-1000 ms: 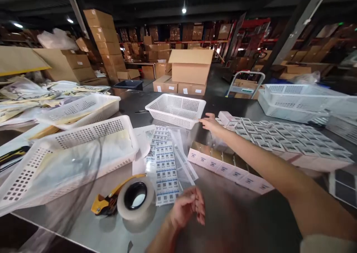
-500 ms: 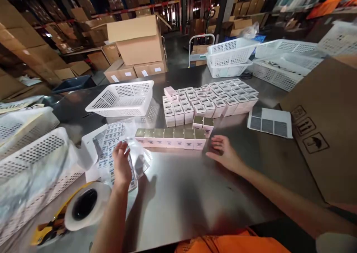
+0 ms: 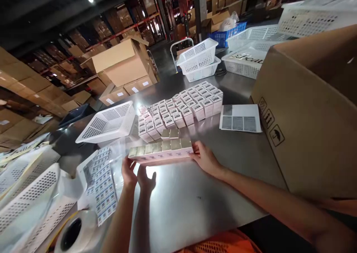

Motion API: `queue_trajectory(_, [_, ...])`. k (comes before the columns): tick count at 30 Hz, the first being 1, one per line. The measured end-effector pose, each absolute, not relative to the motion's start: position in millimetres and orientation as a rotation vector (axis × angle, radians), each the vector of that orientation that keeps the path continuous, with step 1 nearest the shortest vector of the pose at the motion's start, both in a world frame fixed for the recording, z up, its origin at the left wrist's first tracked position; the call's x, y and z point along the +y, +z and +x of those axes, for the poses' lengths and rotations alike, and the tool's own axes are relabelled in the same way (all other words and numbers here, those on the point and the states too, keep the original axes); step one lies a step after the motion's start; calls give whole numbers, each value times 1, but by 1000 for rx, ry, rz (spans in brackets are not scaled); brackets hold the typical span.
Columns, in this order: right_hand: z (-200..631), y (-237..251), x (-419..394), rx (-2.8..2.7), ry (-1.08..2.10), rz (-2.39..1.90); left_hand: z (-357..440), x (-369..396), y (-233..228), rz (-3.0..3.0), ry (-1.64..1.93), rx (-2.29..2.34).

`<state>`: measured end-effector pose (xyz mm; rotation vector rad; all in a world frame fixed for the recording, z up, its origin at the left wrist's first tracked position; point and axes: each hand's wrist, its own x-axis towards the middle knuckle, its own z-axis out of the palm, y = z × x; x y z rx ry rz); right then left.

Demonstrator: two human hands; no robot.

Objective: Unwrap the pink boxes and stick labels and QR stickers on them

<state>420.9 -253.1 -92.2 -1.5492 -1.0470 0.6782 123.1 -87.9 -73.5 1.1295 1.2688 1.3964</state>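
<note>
Only the person's 2 arms and a strip of clothing show in the head view. The left hand (image 3: 128, 171) is bare, with no glove, ring or watch, and the left forearm below it is uncovered down to the bottom edge of the frame. The right hand (image 3: 205, 159) is equally bare, and its forearm runs uncovered to the lower right corner, where no sleeve edge can be made out. At the bottom centre lies a patch of bright orange garment (image 3: 220, 243) with a fine mesh or woven grid texture and darker lines across it; its cut cannot be told.
</note>
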Motion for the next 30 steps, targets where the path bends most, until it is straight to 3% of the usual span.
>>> queue_trajectory(7, [460, -75, -298, -1056, 630, -1649, 157, -121, -86, 1147, 1369, 1186])
queue_trajectory(13, [453, 3, -275, -1392, 204, -1734, 158, -132, -90, 1127, 1317, 1128])
queue_trajectory(17, [432, 36, -202, -1765, 331, -1833, 152, -129, -95, 1130, 1284, 1084])
queue_trajectory(22, [412, 33, -122, -1988, 571, -1952, 145, -121, -105, 1130, 1251, 990])
queue_trajectory(26, [405, 31, -112, -2083, 621, -1976, 144, -113, -114, 1118, 1289, 949])
queue_trajectory(30, [420, 52, -138, -2055, 457, -1919, 144, -109, -119, 1107, 1306, 934])
